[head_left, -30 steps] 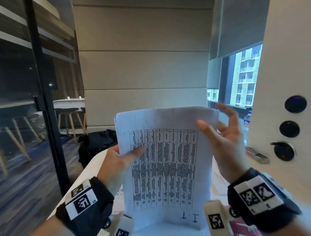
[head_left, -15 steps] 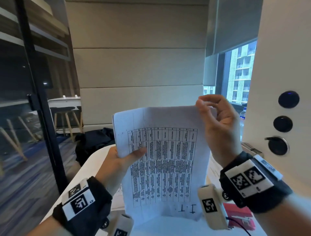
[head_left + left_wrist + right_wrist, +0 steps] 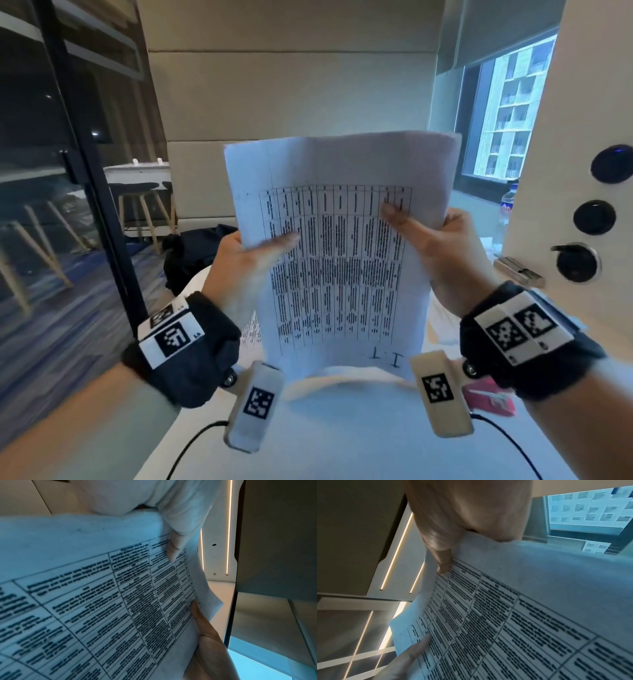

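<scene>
Where 2 thumbs point(image 3: 281, 240) pin, sheet point(image 3: 342, 164) probably covers fingers point(image 3: 457, 226).

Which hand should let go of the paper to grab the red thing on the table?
Right, probably. The red thing lies on the table just below the right hand. The left hand pinches the paper's opposite edge, farther away.

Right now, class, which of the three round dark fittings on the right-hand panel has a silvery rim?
The lowest fitting: it alone has a silvery rim and a small lever. The middle fitting and top fitting are rimless dark discs.
</scene>
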Motion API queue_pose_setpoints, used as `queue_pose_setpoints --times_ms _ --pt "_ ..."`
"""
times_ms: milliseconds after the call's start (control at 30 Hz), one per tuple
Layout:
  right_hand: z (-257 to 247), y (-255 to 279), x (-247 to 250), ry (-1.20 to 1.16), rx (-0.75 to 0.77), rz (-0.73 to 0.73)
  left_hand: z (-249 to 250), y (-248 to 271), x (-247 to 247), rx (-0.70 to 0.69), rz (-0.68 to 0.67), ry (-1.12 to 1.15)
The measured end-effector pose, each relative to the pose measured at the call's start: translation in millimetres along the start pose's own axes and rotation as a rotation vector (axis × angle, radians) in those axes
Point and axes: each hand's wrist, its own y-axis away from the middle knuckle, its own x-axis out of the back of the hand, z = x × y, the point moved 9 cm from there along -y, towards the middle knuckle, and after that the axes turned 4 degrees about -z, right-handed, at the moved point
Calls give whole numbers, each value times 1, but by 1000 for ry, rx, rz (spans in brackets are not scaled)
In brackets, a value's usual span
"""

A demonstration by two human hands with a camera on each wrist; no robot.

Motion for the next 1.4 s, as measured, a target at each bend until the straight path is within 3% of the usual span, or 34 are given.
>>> queue_pose_setpoints --times_ms 167,300,433,500,633,700,833,933,1000,1067,1167,1233,1333,1400 --pt "43 23 1 24 -171 -77 -40 23 -3 83 -67 -27" --pt "89 46 4 109 -324 -147 -87 47 1 213 -49 -137" --pt "111 52 8 261 -387 -286 -93 48 2 213 -3 -208" --pt "120 52 15 450 -438 -418 -94 44 6 192 21 -232" --pt "146 68 38 1136 -534 -840 -104 37 14 214 46 -231" --pt "156 77 57 1461 -590 -966 -112 36 18 228 43 -247" --pt "158 82 69 1553 -599 -1028 -131 38 23 304 16 -238" --pt "158 72 78 1337 -643 -924 -135 42 24 337 16 -226" --pt "148 55 80 984 -645 -678 -135 45 25 343 29 -225" --pt "127 32 82 657 -553 -362 -138 47 25 353 13 -216" --pt "76 3 87 477 -261 58 -138 49 19 337 -29 -235" --pt "29 -9 78 201 36 226 -135 48 12 345 -55 -188" --pt "-38 -15 48 -78 478 207 -126 53 -3 362 -90 -145" --pt "-61 -19 28 -85 591 174 -123 57 -16 357 -166 -113"
